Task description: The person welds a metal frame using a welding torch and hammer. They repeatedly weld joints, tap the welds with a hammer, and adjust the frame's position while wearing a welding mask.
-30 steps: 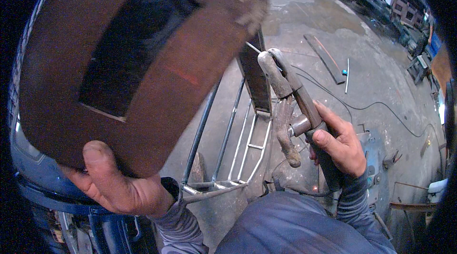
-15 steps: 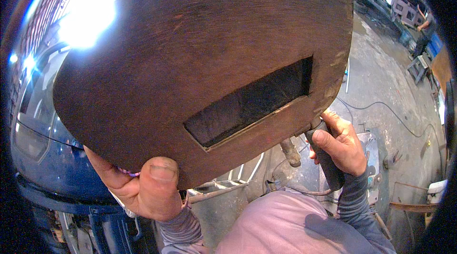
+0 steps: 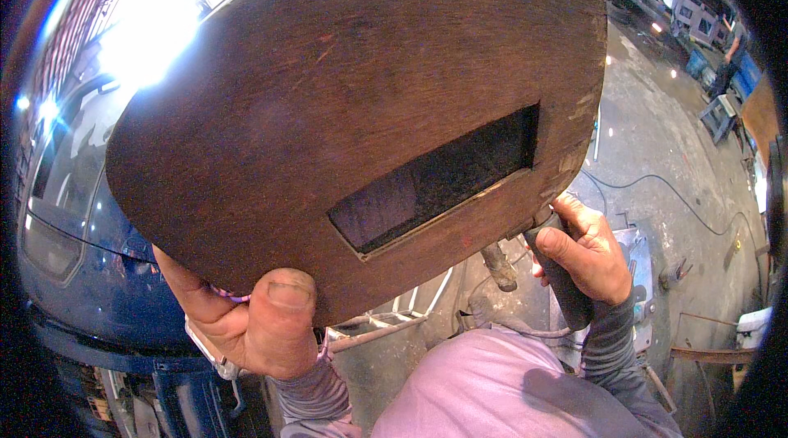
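A brown wooden hand-held welding shield (image 3: 271, 134) fills the upper middle of the head view. Set low in its right half is a dark rectangular glass window (image 3: 435, 175). My left hand (image 3: 258, 327) grips the shield's lower left edge, thumb flat on the near face and fingers hidden behind. At lower right, my right hand (image 3: 589, 253) is closed round the black handle of a welding electrode holder (image 3: 566, 278), with a cable (image 3: 538, 330) at its lower end. The holder's front end is hidden behind the shield. A stubby, dirty rod-like part (image 3: 499, 267) shows below the shield's edge.
A blue vehicle cab (image 3: 98, 274) stands at left. Below the shield lies a pale metal ladder-like frame (image 3: 394, 319). A metal plate (image 3: 632, 274) is beyond my right hand. A thin cable (image 3: 657, 179) crosses the concrete floor. Another person (image 3: 730, 56) stands far right.
The shield's left edge has shifted slightly right and its face looks brighter, with my left hand moving along. My right hand stays nearly still. Small bright spots now show near the far-right background.
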Demonstrator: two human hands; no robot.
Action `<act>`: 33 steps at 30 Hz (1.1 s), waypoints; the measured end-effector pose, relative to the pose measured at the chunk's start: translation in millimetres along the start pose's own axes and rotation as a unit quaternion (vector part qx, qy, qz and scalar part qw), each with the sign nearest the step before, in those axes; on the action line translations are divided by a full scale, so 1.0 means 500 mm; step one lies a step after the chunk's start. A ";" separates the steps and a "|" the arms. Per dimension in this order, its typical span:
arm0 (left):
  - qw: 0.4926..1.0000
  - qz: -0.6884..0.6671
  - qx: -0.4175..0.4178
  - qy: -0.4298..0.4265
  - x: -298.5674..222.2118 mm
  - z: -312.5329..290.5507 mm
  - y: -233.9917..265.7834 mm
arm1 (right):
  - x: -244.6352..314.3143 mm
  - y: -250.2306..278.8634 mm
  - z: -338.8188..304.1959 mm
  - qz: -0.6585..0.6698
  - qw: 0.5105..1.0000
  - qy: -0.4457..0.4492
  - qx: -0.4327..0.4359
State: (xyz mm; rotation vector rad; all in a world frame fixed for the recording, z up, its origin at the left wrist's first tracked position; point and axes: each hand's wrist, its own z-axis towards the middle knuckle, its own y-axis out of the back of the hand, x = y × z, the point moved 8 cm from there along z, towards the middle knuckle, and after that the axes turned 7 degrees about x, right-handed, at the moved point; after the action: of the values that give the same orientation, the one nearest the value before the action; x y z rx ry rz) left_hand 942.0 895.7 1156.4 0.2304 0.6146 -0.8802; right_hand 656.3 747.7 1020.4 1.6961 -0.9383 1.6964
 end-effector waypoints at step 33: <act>0.734 0.630 -0.021 -0.251 -0.124 0.024 0.074 | -0.005 0.093 0.035 0.005 0.997 0.075 -0.024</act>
State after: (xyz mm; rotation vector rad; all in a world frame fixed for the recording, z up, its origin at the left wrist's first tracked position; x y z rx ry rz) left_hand 946.1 953.9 1200.7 0.2859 -0.1214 0.4227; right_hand 630.0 705.9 1013.0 1.5129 -0.9116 1.7661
